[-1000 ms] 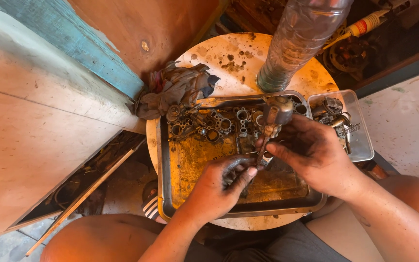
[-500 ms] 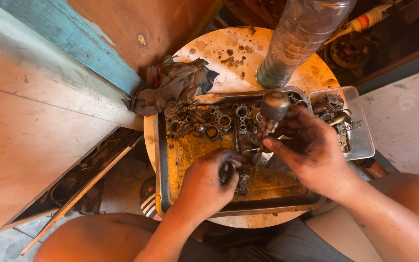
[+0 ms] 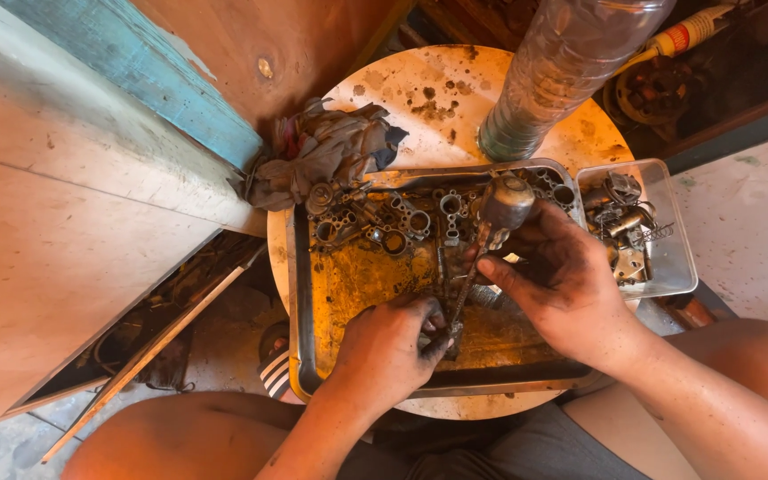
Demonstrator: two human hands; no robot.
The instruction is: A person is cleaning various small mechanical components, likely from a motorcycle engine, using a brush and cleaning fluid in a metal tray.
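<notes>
Since half a second back the screwdriver [image 3: 482, 253] has tilted, its long axis slanting from right hand [image 3: 566, 289], fingers wrapped around the handle, down to the small part [image 3: 442, 336] pinched by left hand [image 3: 393, 351] over the tray [image 3: 300, 293].

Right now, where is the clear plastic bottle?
In the head view the clear plastic bottle stands upper right on the round wooden table, just behind the metal tray and the small clear container of metal parts.
</notes>
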